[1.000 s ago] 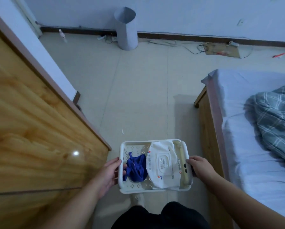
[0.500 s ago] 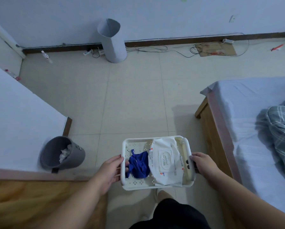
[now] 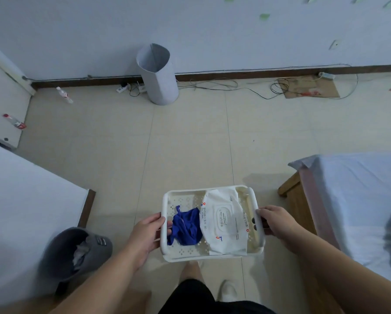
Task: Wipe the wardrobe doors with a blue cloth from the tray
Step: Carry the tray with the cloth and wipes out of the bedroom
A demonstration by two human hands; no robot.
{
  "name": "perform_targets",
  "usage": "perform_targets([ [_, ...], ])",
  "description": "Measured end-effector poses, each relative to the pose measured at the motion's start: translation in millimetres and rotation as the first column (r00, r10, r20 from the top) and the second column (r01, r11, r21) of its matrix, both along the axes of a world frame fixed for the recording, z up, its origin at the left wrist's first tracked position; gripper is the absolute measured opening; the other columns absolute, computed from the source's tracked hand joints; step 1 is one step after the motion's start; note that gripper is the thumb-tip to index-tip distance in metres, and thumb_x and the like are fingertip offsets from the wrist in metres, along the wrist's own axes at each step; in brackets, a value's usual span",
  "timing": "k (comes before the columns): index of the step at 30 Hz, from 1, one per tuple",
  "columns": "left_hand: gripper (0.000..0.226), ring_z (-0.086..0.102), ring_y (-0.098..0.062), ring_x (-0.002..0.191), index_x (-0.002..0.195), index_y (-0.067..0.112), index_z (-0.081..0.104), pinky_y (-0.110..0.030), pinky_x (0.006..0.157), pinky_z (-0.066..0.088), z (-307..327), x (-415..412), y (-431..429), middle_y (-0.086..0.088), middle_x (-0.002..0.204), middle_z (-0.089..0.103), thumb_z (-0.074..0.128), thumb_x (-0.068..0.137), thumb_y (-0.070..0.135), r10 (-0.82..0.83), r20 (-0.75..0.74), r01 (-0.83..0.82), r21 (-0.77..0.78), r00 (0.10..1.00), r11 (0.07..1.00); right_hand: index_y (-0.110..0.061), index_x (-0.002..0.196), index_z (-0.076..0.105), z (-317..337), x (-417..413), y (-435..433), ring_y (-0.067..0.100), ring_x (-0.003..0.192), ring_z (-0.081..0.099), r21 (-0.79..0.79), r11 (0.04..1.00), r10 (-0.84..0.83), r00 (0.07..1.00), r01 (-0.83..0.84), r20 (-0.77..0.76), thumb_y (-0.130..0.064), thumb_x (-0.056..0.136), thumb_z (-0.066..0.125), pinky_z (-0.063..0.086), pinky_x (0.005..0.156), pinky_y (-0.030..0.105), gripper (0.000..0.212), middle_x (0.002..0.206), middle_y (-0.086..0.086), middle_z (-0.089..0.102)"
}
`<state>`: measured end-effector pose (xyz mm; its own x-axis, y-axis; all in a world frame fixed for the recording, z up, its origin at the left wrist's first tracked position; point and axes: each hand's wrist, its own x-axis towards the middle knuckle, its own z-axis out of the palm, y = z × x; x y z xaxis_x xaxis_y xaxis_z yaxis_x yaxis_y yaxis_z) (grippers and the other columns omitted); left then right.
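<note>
Carrying stage, I'd say. Over the smooth tiled floor (image 3: 190,143) hangs a white plastic tray (image 3: 212,257) with a perforated bottom and a rounded rim. Left hand (image 3: 147,232) and right hand (image 3: 273,220) each clamp a side edge. A soft wipes pack (image 3: 224,220) fills its right half, and the crumpled blue cloth (image 3: 186,227) lies on the left. Next, one hand needs to let go and grab it.
</note>
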<state>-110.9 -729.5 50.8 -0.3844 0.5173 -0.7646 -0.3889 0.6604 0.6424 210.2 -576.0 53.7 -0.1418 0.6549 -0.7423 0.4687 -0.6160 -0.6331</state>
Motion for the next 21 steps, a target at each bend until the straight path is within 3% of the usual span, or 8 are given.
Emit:
perform_targets([
  [6,0.024,0.073,-0.026,0.084,0.127,0.011,0.069,-0.037,0.067,0.062,-16.4,-66.8,102.6,-0.012,0.101,0.082,0.058,0.105,0.015,-0.043,0.04,0.042,0.015,0.998,0.999,-0.004,0.1,0.072,-6.6,-61.2,95.9,0.036,0.089,0.076,-0.002,1.0,0.006,0.998,-0.006,0.062,-0.018,0.102,0.053,0.063,0.08,0.047,0.023,0.094,0.02,0.077],
  [15,0.019,0.073,-0.025,0.08,0.112,0.016,0.075,-0.044,0.081,0.061,-8.0,-143.5,249.7,-0.012,0.102,0.081,0.057,0.105,0.017,-0.114,0.028,0.113,0.008,0.993,0.994,-0.007,0.101,0.072,-3.6,-125.4,224.6,0.032,0.084,0.077,-0.01,0.996,-0.086,0.995,0.086,0.044,-0.019,0.1,0.053,0.065,0.071,0.041,0.022,0.092,0.017,0.078],
  [21,0.019,0.073,-0.025,0.079,0.111,0.02,0.075,-0.049,0.086,0.062,-23.2,-176.5,357.6,-0.012,0.101,0.081,0.058,0.104,0.018,-0.116,0.01,0.116,-0.028,0.993,0.993,-0.004,0.101,0.071,-26.4,-159.2,334.6,0.038,0.088,0.075,-0.038,0.996,-0.082,0.996,0.083,0.026,-0.015,0.1,0.052,0.064,0.079,0.048,0.022,0.092,0.02,0.077],
])
